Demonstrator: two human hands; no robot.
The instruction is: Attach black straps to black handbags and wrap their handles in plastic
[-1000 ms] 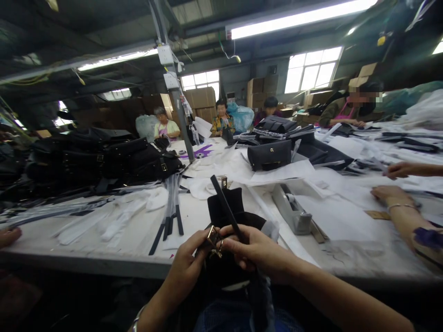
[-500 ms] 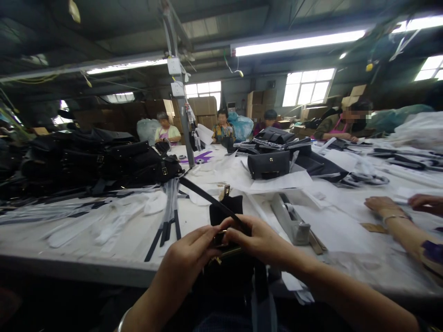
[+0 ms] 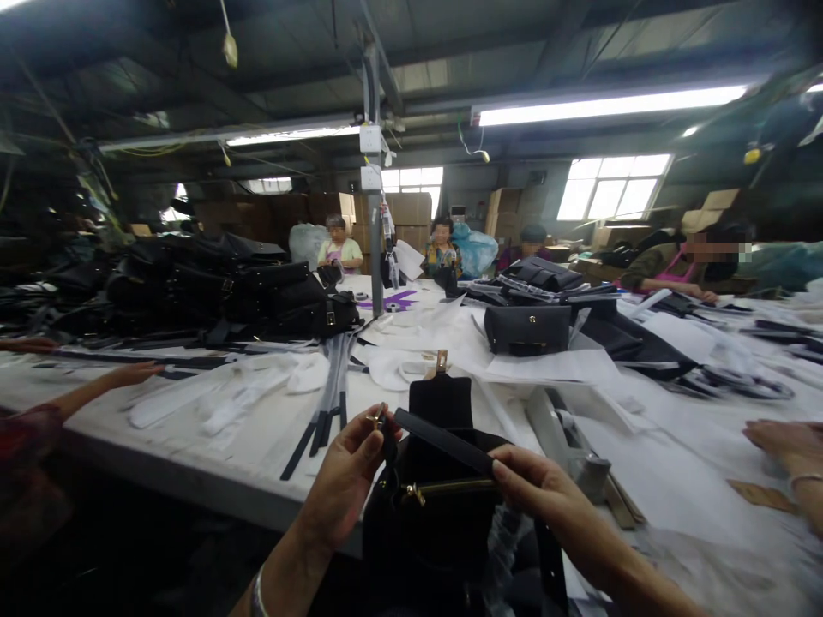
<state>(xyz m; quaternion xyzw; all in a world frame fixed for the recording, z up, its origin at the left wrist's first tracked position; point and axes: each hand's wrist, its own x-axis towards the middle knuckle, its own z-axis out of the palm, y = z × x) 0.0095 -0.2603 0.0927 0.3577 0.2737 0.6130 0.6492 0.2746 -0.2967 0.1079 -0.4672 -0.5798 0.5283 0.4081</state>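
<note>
One buckle (image 3: 379,419) is pinched in the left hand (image 3: 342,480); the right hand (image 3: 543,484) grips a black strap (image 3: 443,440), whose left end may sag if held loosely.

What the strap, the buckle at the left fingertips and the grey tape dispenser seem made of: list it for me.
Strap: leather or imitation leather, I can't tell which; smooth, black, faint sheen.
Buckle: probably metal, polished gold-toned, judging by its bright glints.
Tape dispenser: hard plastic or painted metal, perhaps; plain grey, stiff, block-like body.
</note>
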